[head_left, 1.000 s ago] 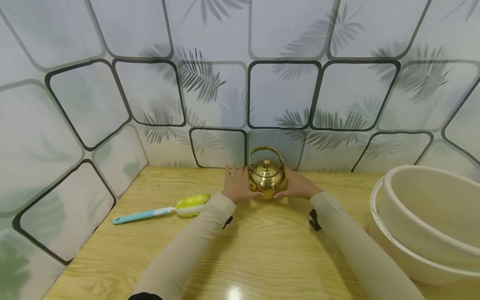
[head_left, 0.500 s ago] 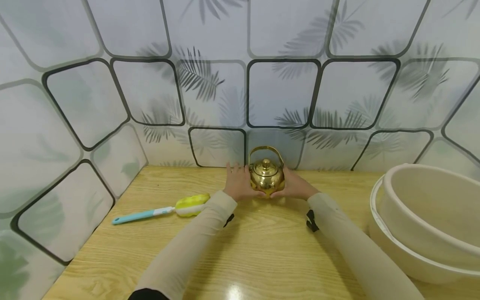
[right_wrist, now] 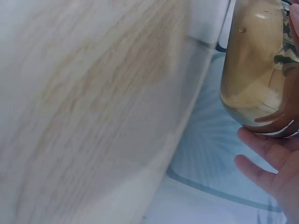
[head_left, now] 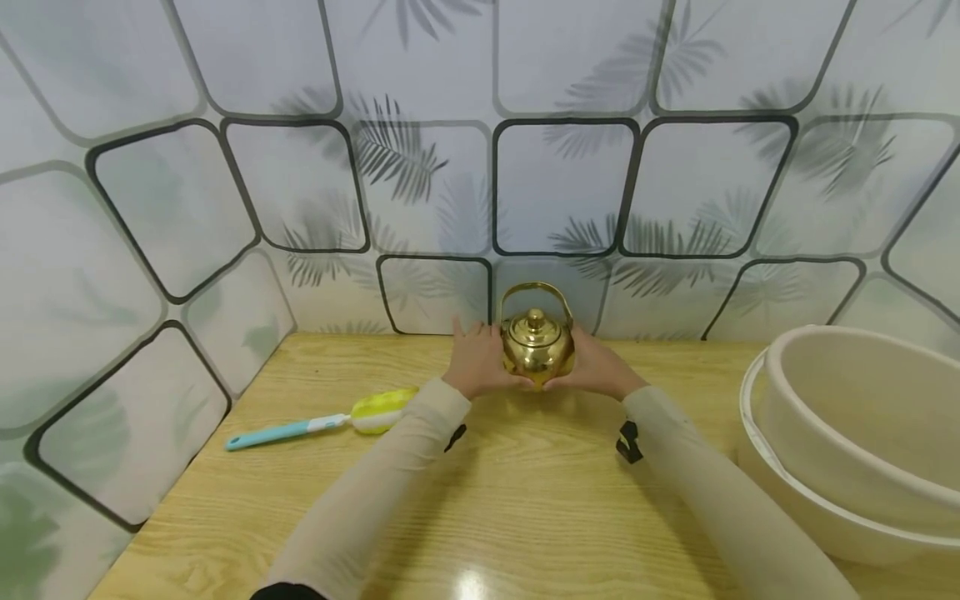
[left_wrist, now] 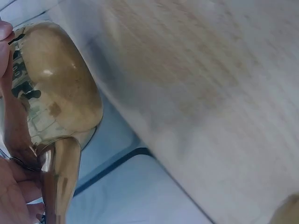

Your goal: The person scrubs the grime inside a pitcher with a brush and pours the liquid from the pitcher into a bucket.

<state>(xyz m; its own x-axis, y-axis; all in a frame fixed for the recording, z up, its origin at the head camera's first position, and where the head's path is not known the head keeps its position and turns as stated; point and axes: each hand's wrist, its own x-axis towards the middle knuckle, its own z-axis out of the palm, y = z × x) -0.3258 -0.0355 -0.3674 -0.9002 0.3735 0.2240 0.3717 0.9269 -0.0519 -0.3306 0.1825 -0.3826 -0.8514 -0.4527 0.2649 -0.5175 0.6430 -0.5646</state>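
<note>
A shiny gold kettle (head_left: 536, 353), with a lid and an arched handle (head_left: 534, 286), is upright between both hands close to the back wall. From its left side my left hand (head_left: 480, 363) holds it, thumb at the front of the belly and fingers spread behind. My right hand (head_left: 597, 365) grips the opposite side, its thumb near the left one. In the left wrist view the kettle's spout (left_wrist: 60, 182) runs beside the left fingers. The right wrist view has the kettle's rounded base (right_wrist: 252, 60) above the wooden table (right_wrist: 93, 116), fingers touching the belly.
Left of the arms lies a sponge brush with a yellow and white head (head_left: 378, 412) and a blue handle (head_left: 273, 434). Two nested cream basins (head_left: 787, 467) stand at the right. A patterned wall (head_left: 566, 192) rises right behind the table (head_left: 525, 500).
The kettle has risen slightly in the head view, both hands moving with it. The brush and basins stay where they were.
</note>
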